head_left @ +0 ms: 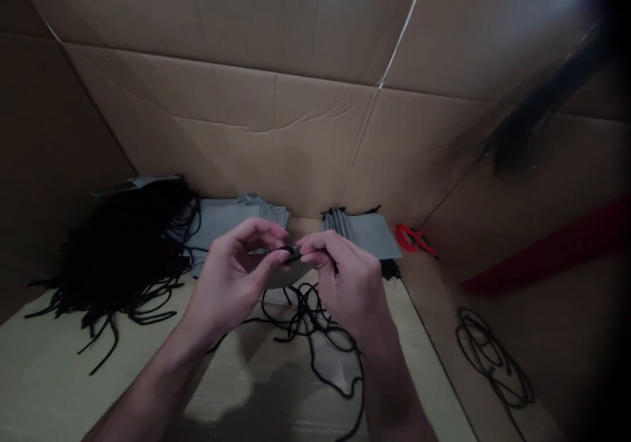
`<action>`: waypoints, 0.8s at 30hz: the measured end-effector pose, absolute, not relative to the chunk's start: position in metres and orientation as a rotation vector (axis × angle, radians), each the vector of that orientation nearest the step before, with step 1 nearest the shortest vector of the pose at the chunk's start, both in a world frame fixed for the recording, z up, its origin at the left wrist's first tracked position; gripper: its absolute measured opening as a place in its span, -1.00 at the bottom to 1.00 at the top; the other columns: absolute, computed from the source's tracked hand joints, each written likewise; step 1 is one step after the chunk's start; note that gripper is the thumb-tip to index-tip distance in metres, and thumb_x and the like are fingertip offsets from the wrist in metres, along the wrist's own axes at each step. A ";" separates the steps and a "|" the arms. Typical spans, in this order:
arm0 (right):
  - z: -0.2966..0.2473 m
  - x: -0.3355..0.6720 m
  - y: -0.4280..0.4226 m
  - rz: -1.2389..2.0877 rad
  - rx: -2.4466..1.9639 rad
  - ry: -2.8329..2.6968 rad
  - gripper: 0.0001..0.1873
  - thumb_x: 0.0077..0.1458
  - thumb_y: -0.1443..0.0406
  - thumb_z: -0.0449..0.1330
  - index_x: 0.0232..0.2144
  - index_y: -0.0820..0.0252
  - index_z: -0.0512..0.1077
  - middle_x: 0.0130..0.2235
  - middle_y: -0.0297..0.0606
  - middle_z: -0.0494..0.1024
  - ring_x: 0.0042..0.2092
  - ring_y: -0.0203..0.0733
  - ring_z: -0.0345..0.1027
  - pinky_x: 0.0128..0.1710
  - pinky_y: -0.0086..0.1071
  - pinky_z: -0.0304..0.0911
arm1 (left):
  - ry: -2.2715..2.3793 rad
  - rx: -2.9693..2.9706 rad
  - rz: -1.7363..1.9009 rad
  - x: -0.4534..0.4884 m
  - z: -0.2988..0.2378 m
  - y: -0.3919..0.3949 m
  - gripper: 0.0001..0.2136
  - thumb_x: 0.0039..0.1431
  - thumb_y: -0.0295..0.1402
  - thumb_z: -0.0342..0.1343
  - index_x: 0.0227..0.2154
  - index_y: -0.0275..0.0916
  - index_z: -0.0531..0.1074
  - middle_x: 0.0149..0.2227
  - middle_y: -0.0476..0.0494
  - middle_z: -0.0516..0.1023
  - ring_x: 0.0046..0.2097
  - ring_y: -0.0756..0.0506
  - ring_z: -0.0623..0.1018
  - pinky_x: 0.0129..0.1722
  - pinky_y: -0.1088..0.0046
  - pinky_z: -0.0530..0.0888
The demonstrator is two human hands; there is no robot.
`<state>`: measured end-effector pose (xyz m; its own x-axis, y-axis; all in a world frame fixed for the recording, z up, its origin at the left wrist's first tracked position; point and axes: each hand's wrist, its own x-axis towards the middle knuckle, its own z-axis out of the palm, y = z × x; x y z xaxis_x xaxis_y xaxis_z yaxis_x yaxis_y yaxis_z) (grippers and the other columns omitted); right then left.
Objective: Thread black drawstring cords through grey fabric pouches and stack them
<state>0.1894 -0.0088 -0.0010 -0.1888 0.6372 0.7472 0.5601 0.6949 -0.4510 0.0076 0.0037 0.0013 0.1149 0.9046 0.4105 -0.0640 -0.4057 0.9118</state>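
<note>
My left hand (235, 276) and my right hand (346, 279) meet at the centre, fingertips pinched together on the end of a black cord (292, 254). The rest of that cord (315, 327) hangs down and lies in loose loops on the cardboard surface below my hands. A grey piece (283, 275) shows just under my fingers; whether a hand holds it I cannot tell. Behind my hands lie two stacks of grey fabric pieces, one on the left (231, 221) and one on the right (365, 233).
A large heap of black cords (121, 254) fills the left. Red-handled scissors (414, 239) lie at the right by the cardboard wall (276, 139). Another coil of black cord (493, 360) rests lower right. A red strip (552, 248) runs along the right side.
</note>
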 end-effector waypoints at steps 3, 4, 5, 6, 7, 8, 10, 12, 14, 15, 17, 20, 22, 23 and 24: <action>-0.002 0.190 -0.008 0.083 -0.937 -1.857 -0.77 0.37 0.51 0.12 -0.25 0.09 0.43 -0.27 -0.31 0.68 -0.24 -0.26 0.64 -0.21 -0.43 0.53 | 0.803 1.449 1.370 0.005 0.001 0.004 -0.89 0.21 -0.44 0.40 -0.22 -0.22 0.61 -0.25 -0.08 0.66 -0.23 -0.02 0.67 -0.23 0.54 0.67; -0.002 0.191 -0.008 0.089 -0.939 -1.855 -0.76 0.37 0.52 0.11 -0.25 0.08 0.42 -0.28 -0.32 0.68 -0.25 -0.27 0.64 -0.21 -0.44 0.53 | 0.804 1.437 1.353 0.003 0.000 0.003 -0.89 0.21 -0.44 0.41 -0.23 -0.22 0.62 -0.25 -0.08 0.66 -0.23 -0.02 0.67 -0.23 0.55 0.66; -0.002 0.191 -0.008 0.096 -0.944 -1.850 -0.75 0.36 0.52 0.10 -0.25 0.08 0.42 -0.29 -0.34 0.68 -0.26 -0.28 0.64 -0.23 -0.46 0.52 | 0.811 1.433 1.339 0.002 0.000 0.003 -0.89 0.20 -0.43 0.42 -0.24 -0.22 0.62 -0.26 -0.08 0.67 -0.23 -0.02 0.67 -0.23 0.56 0.65; -0.003 0.191 -0.008 0.100 -0.950 -1.841 -0.75 0.36 0.53 0.09 -0.25 0.08 0.42 -0.30 -0.35 0.67 -0.29 -0.30 0.63 -0.26 -0.47 0.52 | 0.821 1.438 1.329 0.002 0.000 0.002 -0.89 0.20 -0.42 0.43 -0.24 -0.22 0.63 -0.27 -0.08 0.67 -0.24 -0.02 0.67 -0.23 0.57 0.65; -0.003 0.191 -0.007 0.101 -0.955 -1.831 -0.75 0.35 0.53 0.09 -0.25 0.09 0.42 -0.31 -0.36 0.66 -0.31 -0.31 0.63 -0.28 -0.49 0.51 | 0.831 1.451 1.325 0.002 -0.001 0.002 -0.89 0.19 -0.41 0.44 -0.25 -0.22 0.64 -0.28 -0.08 0.68 -0.24 -0.02 0.67 -0.23 0.57 0.65; -0.004 0.190 -0.007 0.101 -0.956 -1.822 -0.74 0.35 0.53 0.08 -0.25 0.09 0.42 -0.32 -0.37 0.65 -0.32 -0.32 0.62 -0.31 -0.51 0.50 | 0.840 1.469 1.325 0.002 0.000 0.001 -0.89 0.17 -0.41 0.45 -0.26 -0.22 0.65 -0.29 -0.07 0.68 -0.25 -0.02 0.67 -0.24 0.57 0.65; -0.005 0.191 -0.007 0.115 -0.952 -1.803 -0.75 0.34 0.53 0.07 -0.25 0.10 0.41 -0.33 -0.39 0.64 -0.34 -0.35 0.62 -0.38 -0.56 0.46 | 0.862 1.522 1.344 0.004 0.000 0.000 -0.90 0.14 -0.44 0.46 -0.29 -0.22 0.66 -0.30 -0.07 0.70 -0.27 -0.02 0.68 -0.25 0.57 0.65; -0.005 0.191 -0.007 0.152 -0.943 -1.802 -0.76 0.35 0.51 0.06 -0.25 0.10 0.41 -0.33 -0.39 0.64 -0.37 -0.37 0.62 -0.44 -0.58 0.43 | 0.889 1.590 1.373 0.006 0.001 -0.002 -0.91 0.13 -0.46 0.45 -0.31 -0.22 0.67 -0.30 -0.08 0.71 -0.27 -0.03 0.69 -0.25 0.56 0.66; -0.005 0.192 -0.006 0.180 -0.948 -1.804 -0.78 0.35 0.49 0.06 -0.26 0.10 0.40 -0.33 -0.38 0.64 -0.39 -0.36 0.62 -0.46 -0.57 0.43 | 0.912 1.658 1.395 0.008 0.002 -0.004 -0.91 0.14 -0.46 0.44 -0.30 -0.22 0.68 -0.30 -0.09 0.73 -0.27 -0.06 0.70 -0.25 0.51 0.68; -0.004 0.192 -0.006 0.177 -0.961 -1.799 -0.80 0.36 0.47 0.07 -0.27 0.10 0.39 -0.34 -0.37 0.65 -0.39 -0.35 0.62 -0.45 -0.55 0.44 | 0.922 1.692 1.400 0.009 0.002 -0.005 -0.91 0.15 -0.46 0.43 -0.29 -0.21 0.68 -0.29 -0.09 0.73 -0.27 -0.07 0.70 -0.24 0.49 0.69; -0.003 0.191 -0.006 0.146 -0.989 -1.778 -0.82 0.38 0.43 0.10 -0.30 0.10 0.37 -0.36 -0.34 0.64 -0.37 -0.31 0.63 -0.40 -0.51 0.47 | 0.930 1.751 1.404 0.011 0.002 -0.007 -0.91 0.16 -0.47 0.42 -0.27 -0.20 0.68 -0.28 -0.09 0.73 -0.27 -0.07 0.70 -0.24 0.47 0.69; -0.001 0.189 -0.008 0.131 -1.005 -1.742 -0.79 0.39 0.42 0.12 -0.33 0.10 0.39 -0.37 -0.33 0.64 -0.34 -0.28 0.64 -0.37 -0.48 0.48 | 0.925 1.790 1.417 0.013 0.000 -0.010 -0.89 0.17 -0.50 0.40 -0.27 -0.18 0.68 -0.29 -0.07 0.73 -0.28 -0.06 0.69 -0.25 0.48 0.68; 0.000 0.187 -0.010 0.171 -1.010 -1.731 -0.80 0.40 0.42 0.15 -0.30 0.10 0.44 -0.34 -0.34 0.67 -0.36 -0.29 0.63 -0.39 -0.47 0.48 | 0.932 1.765 1.443 0.014 -0.001 -0.010 -0.88 0.16 -0.52 0.38 -0.28 -0.18 0.67 -0.29 -0.07 0.73 -0.27 -0.06 0.69 -0.23 0.47 0.68; 0.000 0.187 -0.012 0.205 -1.012 -1.722 -0.82 0.40 0.42 0.18 -0.27 0.09 0.48 -0.33 -0.35 0.68 -0.39 -0.31 0.61 -0.41 -0.46 0.47 | 0.939 1.746 1.455 0.013 -0.002 -0.010 -0.88 0.15 -0.52 0.38 -0.28 -0.18 0.67 -0.29 -0.07 0.73 -0.27 -0.06 0.69 -0.23 0.46 0.67; 0.000 0.186 -0.013 0.250 -1.009 -1.707 -0.85 0.40 0.41 0.20 -0.22 0.08 0.51 -0.31 -0.37 0.70 -0.43 -0.33 0.59 -0.44 -0.47 0.46 | 0.947 1.727 1.468 0.013 -0.002 -0.010 -0.88 0.14 -0.51 0.39 -0.28 -0.18 0.67 -0.29 -0.07 0.73 -0.26 -0.06 0.69 -0.23 0.47 0.67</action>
<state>0.1863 -0.0130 0.0003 -0.0546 0.7237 0.6880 0.4965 0.6175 -0.6101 0.0133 -0.0099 -0.0016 0.1027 0.8587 0.5021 0.1027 -0.5112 0.8533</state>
